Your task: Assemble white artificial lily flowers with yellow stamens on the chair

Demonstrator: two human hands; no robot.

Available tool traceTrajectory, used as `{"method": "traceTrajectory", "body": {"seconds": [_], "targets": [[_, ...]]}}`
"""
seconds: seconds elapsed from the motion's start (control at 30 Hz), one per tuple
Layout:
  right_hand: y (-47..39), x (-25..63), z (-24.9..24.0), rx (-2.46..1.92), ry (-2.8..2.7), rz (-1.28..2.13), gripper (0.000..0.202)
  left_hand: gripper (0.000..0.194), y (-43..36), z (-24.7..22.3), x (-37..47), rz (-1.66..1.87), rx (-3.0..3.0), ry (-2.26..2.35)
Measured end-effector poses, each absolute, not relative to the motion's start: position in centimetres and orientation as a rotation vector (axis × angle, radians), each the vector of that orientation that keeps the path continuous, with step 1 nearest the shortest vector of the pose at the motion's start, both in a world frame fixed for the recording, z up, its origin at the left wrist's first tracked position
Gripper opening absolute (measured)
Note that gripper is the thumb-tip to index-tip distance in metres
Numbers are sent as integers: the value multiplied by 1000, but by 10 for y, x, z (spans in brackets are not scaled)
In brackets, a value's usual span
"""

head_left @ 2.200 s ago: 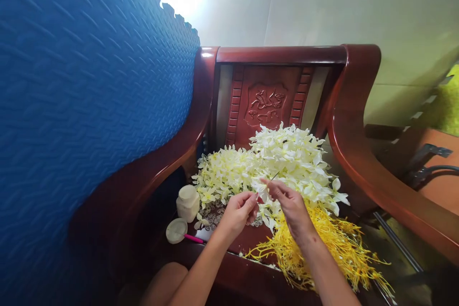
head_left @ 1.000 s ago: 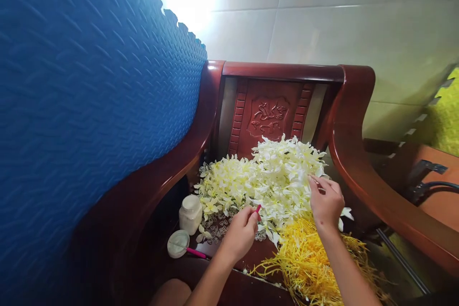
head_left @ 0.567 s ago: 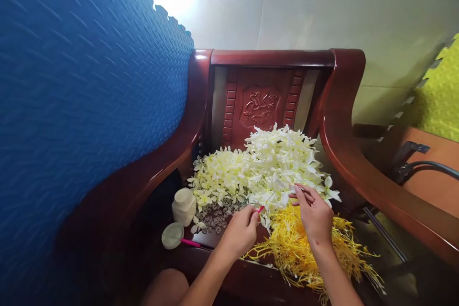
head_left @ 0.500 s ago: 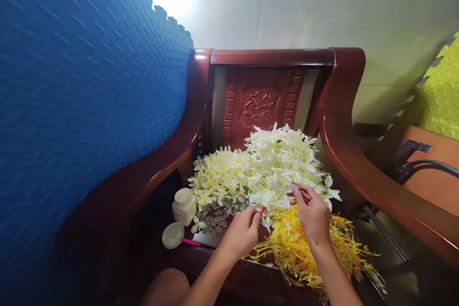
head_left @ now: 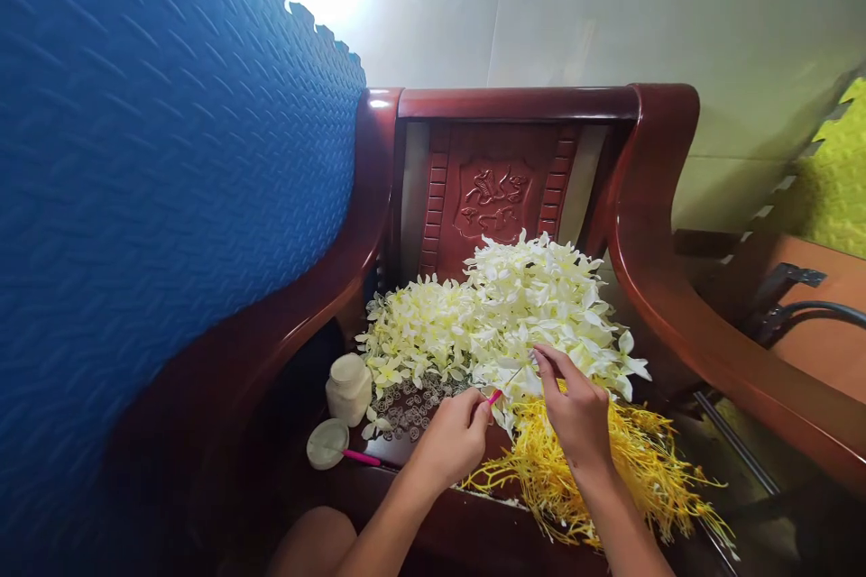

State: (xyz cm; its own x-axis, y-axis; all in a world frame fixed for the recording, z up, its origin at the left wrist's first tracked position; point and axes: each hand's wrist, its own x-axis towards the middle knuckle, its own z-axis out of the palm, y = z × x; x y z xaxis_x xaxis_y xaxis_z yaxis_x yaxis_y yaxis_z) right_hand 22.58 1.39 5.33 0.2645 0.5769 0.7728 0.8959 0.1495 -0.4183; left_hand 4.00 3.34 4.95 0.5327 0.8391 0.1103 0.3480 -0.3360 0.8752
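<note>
My left hand [head_left: 455,437] is closed round a pink-handled needle tool [head_left: 495,396], its thin shaft pointing up and right. At the tip of that shaft, my right hand [head_left: 576,410] pinches thumb and forefinger together; whatever is between them is too small to make out. Behind both hands rises a heap of white artificial flowers [head_left: 541,288]. Yellow stringy stamens [head_left: 629,469] lie in a pile below and beside my right hand. Small clear leaf-shaped pieces [head_left: 409,419] are scattered on the seat left of the flowers.
A white jar [head_left: 349,392] stands at the seat's left, with a round lid [head_left: 327,444] and a pink stick [head_left: 362,457] in front. Wooden armrests [head_left: 649,225] curve along both sides. A blue foam mat [head_left: 203,153] stands upright at the left.
My right hand has moved left, bringing its pinched fingertips to the tip of the tool. The left hand has hardly moved and keeps hold of the pink handle.
</note>
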Motion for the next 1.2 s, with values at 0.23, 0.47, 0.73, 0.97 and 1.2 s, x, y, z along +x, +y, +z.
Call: {"method": "traceTrajectory", "body": {"seconds": [0.23, 0.47, 0.73, 0.97, 1.2], "targets": [[18, 210, 50, -1502, -1468, -391, 24, 32, 34, 47, 40, 721, 1891, 999], [19, 210, 48, -1522, -1457, -480, 26, 31, 36, 46, 37, 720, 1882, 1026], [23, 215, 42, -1541, -1461, -510, 29, 32, 34, 50, 35, 717, 1892, 973], [22, 207, 44, -1511, -1468, -469, 26, 33, 37, 47, 36, 721, 1877, 1026], [15, 203, 48, -1395, -1583, -343, 22, 29, 35, 49, 37, 768, 1822, 989]]}}
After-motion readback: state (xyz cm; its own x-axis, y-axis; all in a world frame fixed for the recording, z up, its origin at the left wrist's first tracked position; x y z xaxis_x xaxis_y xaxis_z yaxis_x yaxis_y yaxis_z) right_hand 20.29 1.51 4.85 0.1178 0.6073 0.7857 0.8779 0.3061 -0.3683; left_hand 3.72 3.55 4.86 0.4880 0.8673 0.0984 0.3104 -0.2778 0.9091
